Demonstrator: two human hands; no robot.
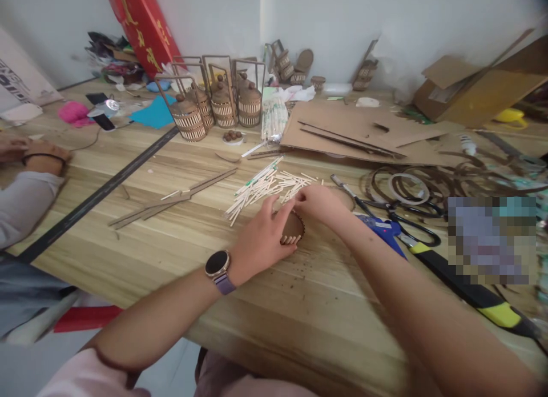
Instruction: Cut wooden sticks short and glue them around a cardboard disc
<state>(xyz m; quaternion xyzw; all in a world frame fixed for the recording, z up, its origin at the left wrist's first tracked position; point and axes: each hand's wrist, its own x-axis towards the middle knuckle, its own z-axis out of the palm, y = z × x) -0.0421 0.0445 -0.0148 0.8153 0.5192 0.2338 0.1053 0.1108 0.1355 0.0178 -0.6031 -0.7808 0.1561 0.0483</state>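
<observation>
A small round brown base [292, 227] with short pale sticks standing along its near edge rests on the wooden table. My left hand [263, 234], with a watch on its wrist, curls around the left side of this base, thumb at the near edge and fingers at the far side. At the far rim, the fingertips of my right hand [319, 204] are pinched together. Whatever they hold is too small or hidden to make out. Just beyond both hands lies a loose heap of pale wooden sticks [261, 185].
Several lantern-like stick cages [225, 108] stand at the back left near brown balls [232, 136]. Flat cardboard [334, 128] lies at the back. Scissors [413, 225], a blue-and-black tool [449, 277] and brown hoops [381, 183] crowd the right. Another person's hand [47, 151] rests at the left.
</observation>
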